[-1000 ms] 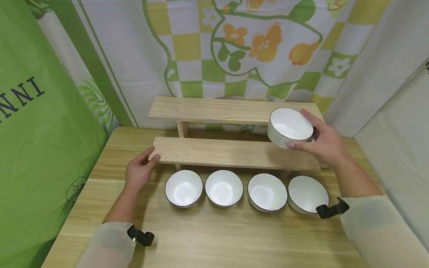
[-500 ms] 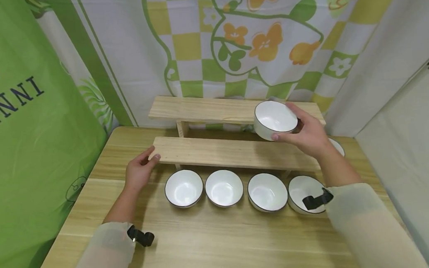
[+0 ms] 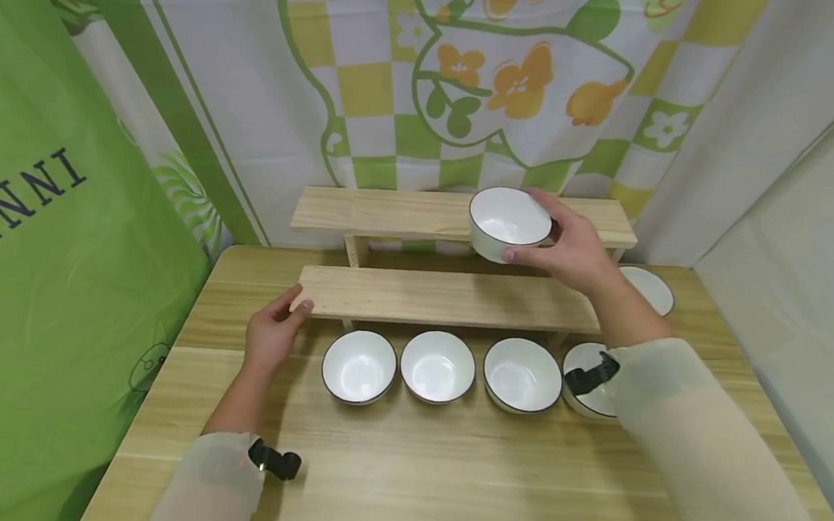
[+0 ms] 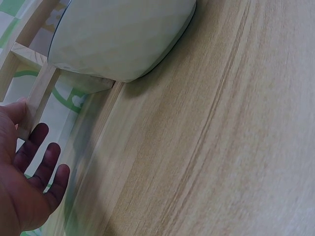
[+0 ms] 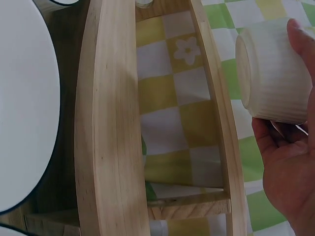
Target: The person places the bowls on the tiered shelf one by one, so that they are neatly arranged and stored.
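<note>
A white bowl with a dark rim (image 3: pixel 510 218) is gripped at its right side by my right hand (image 3: pixel 574 251), thumb in front and fingers behind. It overlaps the upper board of a two-tier wooden shelf (image 3: pixel 419 288) in the head view. The right wrist view shows the bowl's ribbed wall (image 5: pixel 275 69) beyond the shelf's boards. My left hand (image 3: pixel 271 335) pinches the left end of the lower board; in the left wrist view its other fingers (image 4: pixel 58 184) are spread. In front of the shelf stands a row of several matching bowls (image 3: pixel 359 367), the rightmost partly hidden by the right sleeve.
Another white bowl (image 3: pixel 647 289) stands on the wooden table (image 3: pixel 418 478) beside the shelf's right end, partly behind the right forearm. A patterned curtain (image 3: pixel 368 86) hangs close behind the shelf. Green cloth (image 3: pixel 32 263) lines the left side, white cloth (image 3: pixel 806 209) the right.
My right hand has carried the bowl leftward and slightly back along the shelf. The bowl at the shelf's right end has come into view. The left hand stays in place.
</note>
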